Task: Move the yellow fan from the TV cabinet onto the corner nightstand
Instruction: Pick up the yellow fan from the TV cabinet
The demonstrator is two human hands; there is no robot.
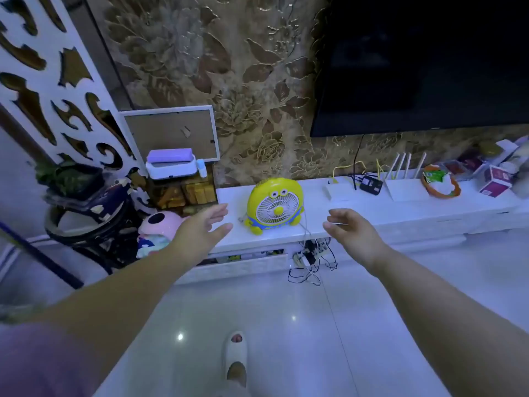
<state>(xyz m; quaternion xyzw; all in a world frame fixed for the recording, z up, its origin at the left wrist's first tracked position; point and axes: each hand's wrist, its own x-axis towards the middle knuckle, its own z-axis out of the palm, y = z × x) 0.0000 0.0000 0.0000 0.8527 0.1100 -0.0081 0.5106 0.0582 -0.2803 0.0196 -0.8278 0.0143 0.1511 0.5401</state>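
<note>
The yellow fan (274, 205), a cartoon face with a white round grille and blue base, stands upright on the left end of the white TV cabinet (357, 213). Its white cord trails off the cabinet's front edge. My left hand (206, 227) is open, fingers spread, just left of the fan without touching it. My right hand (349, 228) is open to the fan's right, a hand's width away. The brown corner nightstand (183, 190) sits left of the cabinet against the wall, with a white box and a picture frame on top.
A black TV (423, 64) hangs above the cabinet. A router (400, 181), black adapter, orange basket (440, 183) and boxes fill the cabinet's right part. A power strip with tangled cables (310, 255) lies on the floor below. A dark plant stand (86, 213) and pink plush (163, 224) stand left.
</note>
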